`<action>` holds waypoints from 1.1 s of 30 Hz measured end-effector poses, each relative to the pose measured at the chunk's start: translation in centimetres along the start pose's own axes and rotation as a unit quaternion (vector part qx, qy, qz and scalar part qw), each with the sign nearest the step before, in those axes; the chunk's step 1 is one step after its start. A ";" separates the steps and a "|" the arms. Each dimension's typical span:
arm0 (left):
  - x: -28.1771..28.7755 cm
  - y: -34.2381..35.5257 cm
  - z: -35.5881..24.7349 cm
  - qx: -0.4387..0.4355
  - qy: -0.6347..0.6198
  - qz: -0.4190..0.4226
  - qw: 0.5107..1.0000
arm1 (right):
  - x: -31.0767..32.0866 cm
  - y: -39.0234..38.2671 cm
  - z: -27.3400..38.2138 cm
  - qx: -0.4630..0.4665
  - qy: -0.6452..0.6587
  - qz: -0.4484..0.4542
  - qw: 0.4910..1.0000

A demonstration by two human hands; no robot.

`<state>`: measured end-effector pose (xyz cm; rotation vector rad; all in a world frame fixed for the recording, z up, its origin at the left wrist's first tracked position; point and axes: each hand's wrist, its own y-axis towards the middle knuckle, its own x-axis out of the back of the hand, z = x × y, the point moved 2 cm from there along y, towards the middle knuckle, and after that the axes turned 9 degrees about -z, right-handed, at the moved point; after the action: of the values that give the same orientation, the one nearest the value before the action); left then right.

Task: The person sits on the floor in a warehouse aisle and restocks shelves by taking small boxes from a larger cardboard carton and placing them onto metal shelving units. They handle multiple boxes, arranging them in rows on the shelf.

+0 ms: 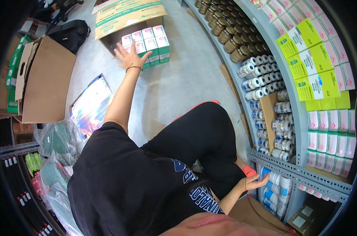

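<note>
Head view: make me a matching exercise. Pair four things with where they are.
Things:
1. left hand
2. right hand
3. black backpack
4. brown jars

Places:
A. on the floor, far left
B. at the bottles on the lowest shelf
C. on the upper shelf, in rows
D. over the open carton of green and white boxes

Pairs: 1-D, 2-B, 3-A, 4-C

Matt brown cardboard carton, glossy green-and-white paper boxes, smooth grey concrete floor, painted grey metal shelf, iridescent shiny sheet
</note>
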<state>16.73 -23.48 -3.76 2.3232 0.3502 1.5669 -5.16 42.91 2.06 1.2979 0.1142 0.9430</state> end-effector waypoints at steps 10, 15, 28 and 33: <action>-7.4 -0.1 6.0 -0.117 -0.114 -0.218 0.962 | -1.9 0.5 -0.5 -0.142 0.102 0.020 0.984; -6.4 -0.7 5.6 -0.097 -0.087 -0.254 0.958 | -1.5 0.3 -0.5 -0.160 0.092 0.015 0.983; -8.0 -0.5 4.1 -0.038 -0.054 -0.263 0.962 | -1.2 0.7 0.4 -0.152 0.102 0.015 0.983; -7.3 -1.1 4.5 -0.056 -0.117 -0.266 0.955 | -1.0 0.7 0.2 -0.169 0.096 0.016 0.981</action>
<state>18.17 -25.76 -11.93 2.0623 0.7322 1.0149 -6.07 42.13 2.32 0.8968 0.0793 1.0637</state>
